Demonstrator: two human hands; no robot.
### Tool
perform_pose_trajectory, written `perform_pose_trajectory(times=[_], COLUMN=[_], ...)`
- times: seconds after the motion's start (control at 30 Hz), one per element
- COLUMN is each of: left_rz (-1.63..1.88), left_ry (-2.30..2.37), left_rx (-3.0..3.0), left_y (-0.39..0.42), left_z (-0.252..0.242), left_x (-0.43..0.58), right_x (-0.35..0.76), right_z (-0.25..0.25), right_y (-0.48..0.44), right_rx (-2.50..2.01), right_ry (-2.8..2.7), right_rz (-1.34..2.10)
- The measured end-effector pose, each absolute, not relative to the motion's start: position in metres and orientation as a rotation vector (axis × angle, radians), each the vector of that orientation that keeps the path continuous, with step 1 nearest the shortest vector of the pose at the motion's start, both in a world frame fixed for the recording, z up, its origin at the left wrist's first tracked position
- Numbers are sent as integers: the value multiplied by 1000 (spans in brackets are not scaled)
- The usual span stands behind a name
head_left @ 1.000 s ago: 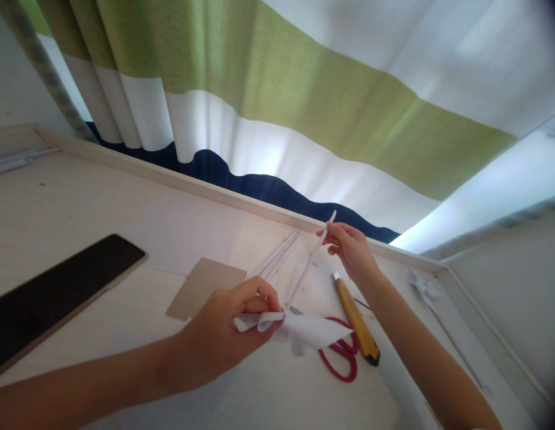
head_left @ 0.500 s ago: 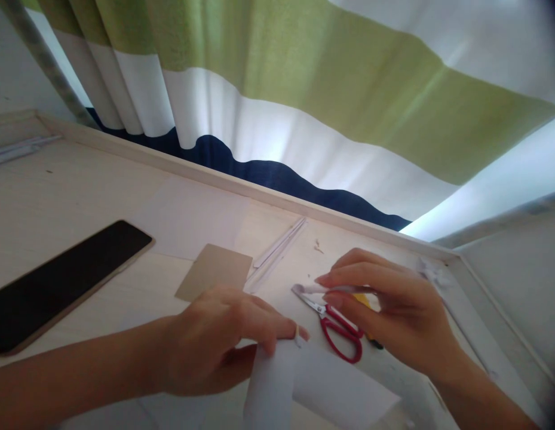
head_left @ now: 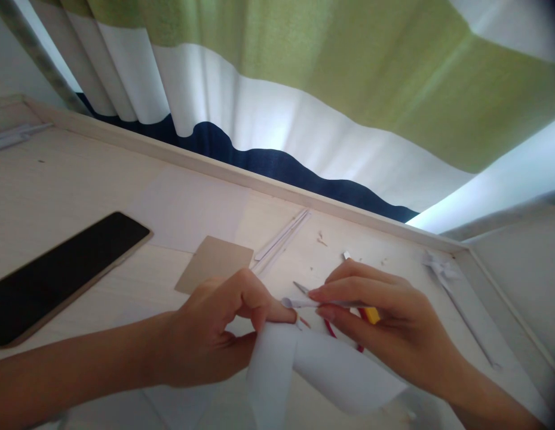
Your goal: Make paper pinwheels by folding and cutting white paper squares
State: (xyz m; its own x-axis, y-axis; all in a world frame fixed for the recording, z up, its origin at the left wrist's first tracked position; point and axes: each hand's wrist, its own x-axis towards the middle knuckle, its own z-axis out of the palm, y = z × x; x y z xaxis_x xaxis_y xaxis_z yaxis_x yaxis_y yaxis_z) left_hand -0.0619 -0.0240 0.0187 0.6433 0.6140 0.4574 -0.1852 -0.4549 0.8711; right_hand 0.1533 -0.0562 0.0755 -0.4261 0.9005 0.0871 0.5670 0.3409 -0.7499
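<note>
My left hand (head_left: 227,325) is closed on a curled sheet of white paper (head_left: 275,373), which hangs down from the fingers in two broad flaps. A small pale strip shows at its index fingertip. Between thumb and fingertips, my right hand (head_left: 380,313) pinches a thin rolled paper tube (head_left: 299,303); the tube's open end is right by the left index finger. Behind the right hand lie red-handled scissors (head_left: 301,289), mostly covered, and a yellow tool (head_left: 372,315) of which only part shows.
A black phone (head_left: 66,275) lies at left. Near the middle are a beige card (head_left: 214,263), a flat white sheet (head_left: 192,206) and narrow folded paper strips (head_left: 281,236). A long paper stick (head_left: 469,322) lies at right. A raised wooden rim (head_left: 205,166) borders the table below the curtain.
My right hand has brought the rolled tube left and slightly down, close to the left fingertip, now covering more of the scissors. The left index finger has bent more; the paper stays held.
</note>
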Motion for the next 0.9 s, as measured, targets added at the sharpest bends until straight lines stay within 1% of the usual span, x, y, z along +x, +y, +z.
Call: perform_pose_trajectory(times=[0.57,0.7,0.8,0.9], left_rz=[918,884,903,976], left_ry=[343,347,434,601], left_rx=[1706,1714,1705,1783], left_y=[-21,-21,-20,-19], left_z=[16,15,17,20], left_x=[-60,-60,-59,-57], right_x=[153,151,151,158], right_z=[74,71,67,70], right_y=[-55,-55,-58,-70], right_rx=[-1272,-1399,-1525,-1427], right_ry=[-2113,-2098,-1863,-1633], right_rz=[801,805,692,409])
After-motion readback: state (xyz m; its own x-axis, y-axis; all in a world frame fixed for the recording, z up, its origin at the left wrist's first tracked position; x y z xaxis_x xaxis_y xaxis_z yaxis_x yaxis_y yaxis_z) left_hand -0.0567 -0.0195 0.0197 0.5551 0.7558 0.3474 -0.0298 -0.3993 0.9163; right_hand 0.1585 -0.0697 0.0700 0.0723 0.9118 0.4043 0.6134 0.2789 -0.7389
